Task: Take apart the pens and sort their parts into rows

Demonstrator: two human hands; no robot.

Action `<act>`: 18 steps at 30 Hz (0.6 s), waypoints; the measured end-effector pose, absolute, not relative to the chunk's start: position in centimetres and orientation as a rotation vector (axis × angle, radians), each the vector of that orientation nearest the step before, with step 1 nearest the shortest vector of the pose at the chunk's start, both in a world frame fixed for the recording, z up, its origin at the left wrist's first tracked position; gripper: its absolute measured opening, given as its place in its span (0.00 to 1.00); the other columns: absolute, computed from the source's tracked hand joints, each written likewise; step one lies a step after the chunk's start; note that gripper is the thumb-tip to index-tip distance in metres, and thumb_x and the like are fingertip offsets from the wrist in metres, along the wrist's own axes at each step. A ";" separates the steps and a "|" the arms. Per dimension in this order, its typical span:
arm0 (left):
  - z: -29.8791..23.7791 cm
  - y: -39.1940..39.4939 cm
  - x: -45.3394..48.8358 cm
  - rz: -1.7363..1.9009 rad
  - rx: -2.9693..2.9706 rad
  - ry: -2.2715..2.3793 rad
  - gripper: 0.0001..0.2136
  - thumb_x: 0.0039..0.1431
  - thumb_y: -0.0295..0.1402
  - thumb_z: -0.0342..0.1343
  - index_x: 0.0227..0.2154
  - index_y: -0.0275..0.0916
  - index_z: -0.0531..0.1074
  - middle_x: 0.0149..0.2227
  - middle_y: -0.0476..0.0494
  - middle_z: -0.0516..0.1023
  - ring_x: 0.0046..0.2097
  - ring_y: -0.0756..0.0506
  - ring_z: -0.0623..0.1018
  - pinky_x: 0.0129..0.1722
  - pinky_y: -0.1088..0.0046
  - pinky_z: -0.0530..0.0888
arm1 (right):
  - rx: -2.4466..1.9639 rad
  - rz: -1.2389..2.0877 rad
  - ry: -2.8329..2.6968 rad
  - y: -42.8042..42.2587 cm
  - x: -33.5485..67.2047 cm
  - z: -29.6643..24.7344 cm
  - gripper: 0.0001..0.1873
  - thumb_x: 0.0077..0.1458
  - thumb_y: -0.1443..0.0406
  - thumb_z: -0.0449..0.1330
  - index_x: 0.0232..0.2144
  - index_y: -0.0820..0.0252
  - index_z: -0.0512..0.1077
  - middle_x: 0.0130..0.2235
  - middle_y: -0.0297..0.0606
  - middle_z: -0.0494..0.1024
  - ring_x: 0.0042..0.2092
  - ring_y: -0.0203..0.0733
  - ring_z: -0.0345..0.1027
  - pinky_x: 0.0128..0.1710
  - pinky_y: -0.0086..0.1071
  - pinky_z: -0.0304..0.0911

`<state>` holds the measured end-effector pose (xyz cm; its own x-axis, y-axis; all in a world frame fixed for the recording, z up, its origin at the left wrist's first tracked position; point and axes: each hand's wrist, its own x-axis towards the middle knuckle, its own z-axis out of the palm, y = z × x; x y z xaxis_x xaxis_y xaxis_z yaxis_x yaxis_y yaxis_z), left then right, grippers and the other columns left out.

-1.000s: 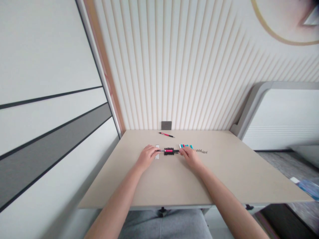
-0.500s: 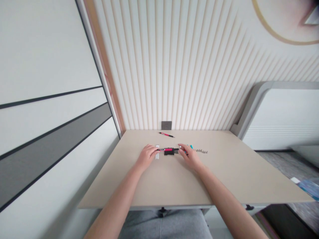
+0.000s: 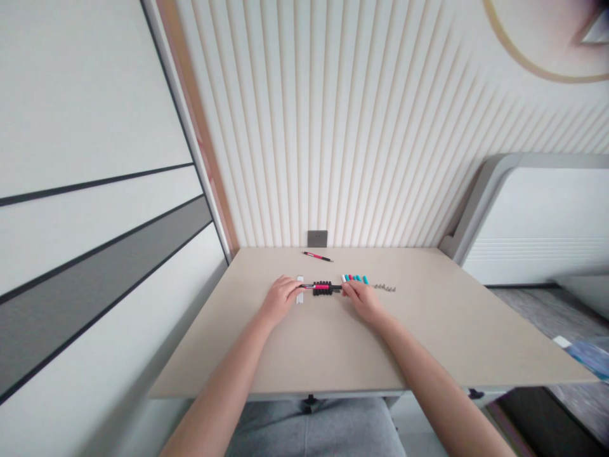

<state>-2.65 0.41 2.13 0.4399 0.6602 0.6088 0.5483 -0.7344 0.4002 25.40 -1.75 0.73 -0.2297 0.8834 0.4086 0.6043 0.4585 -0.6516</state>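
Pink mechanical pencil pinched at both ends, left hand and right hand apart; keep barrel level over black ribbed holder.

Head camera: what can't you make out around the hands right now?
Head view, hidden: the left hand covers one end of the pink pen.
Head view, hidden: the right hand covers the near ends of the markers.
Head view, too small: the exact kind of metal bits, and what the black ribbed block is.

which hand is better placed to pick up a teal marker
Probably the right hand: it sits beside the teal markers, while the left hand holds the pen beyond the black holder.
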 end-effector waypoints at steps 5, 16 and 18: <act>2.0 0.5 -2.6 1.185 2.539 1.056 0.12 0.66 0.40 0.50 0.39 0.40 0.76 0.33 0.43 0.77 0.37 0.45 0.72 0.39 0.67 0.70 | -1.280 0.477 -1.853 -1.7 25.4 0.6 0.14 0.59 0.55 0.56 0.42 0.57 0.73 0.34 0.37 0.76 0.37 0.42 0.67 0.39 0.34 0.61; 2.0 0.4 -2.6 1.146 2.560 1.046 0.12 0.66 0.39 0.50 0.39 0.40 0.76 0.34 0.43 0.78 0.38 0.45 0.72 0.40 0.67 0.70 | -1.304 0.449 -1.915 -1.7 25.3 0.4 0.10 0.59 0.57 0.56 0.39 0.55 0.70 0.33 0.35 0.74 0.35 0.41 0.65 0.37 0.33 0.60; 2.0 0.4 -2.6 1.154 2.545 1.059 0.12 0.66 0.39 0.50 0.39 0.40 0.76 0.35 0.43 0.78 0.38 0.45 0.72 0.40 0.67 0.70 | -1.283 0.497 -1.919 -1.7 25.3 0.5 0.12 0.61 0.57 0.53 0.41 0.55 0.70 0.33 0.35 0.75 0.35 0.41 0.66 0.37 0.33 0.60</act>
